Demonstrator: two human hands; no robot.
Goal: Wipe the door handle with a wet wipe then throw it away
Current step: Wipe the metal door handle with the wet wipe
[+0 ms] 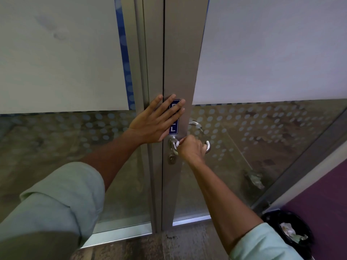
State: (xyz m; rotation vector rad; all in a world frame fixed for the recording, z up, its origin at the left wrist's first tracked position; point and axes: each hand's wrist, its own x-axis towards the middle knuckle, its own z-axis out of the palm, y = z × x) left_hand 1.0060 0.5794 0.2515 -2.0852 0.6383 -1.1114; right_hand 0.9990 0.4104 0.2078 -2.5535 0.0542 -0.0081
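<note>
Door handle (207, 146) sits gripped through a wet wipe (176, 144) by the right hand (192, 148); the flat, empty left hand (157, 121) braces the door frame (183, 62). Pressing down may unlatch the door.

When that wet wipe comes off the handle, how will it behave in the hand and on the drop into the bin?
The wet wipe looks bunched small inside the right hand, so it is probably limp and light. Being crumpled, it should fall as a clump, though it may cling to the fingers. The bin sits low at the right.
</note>
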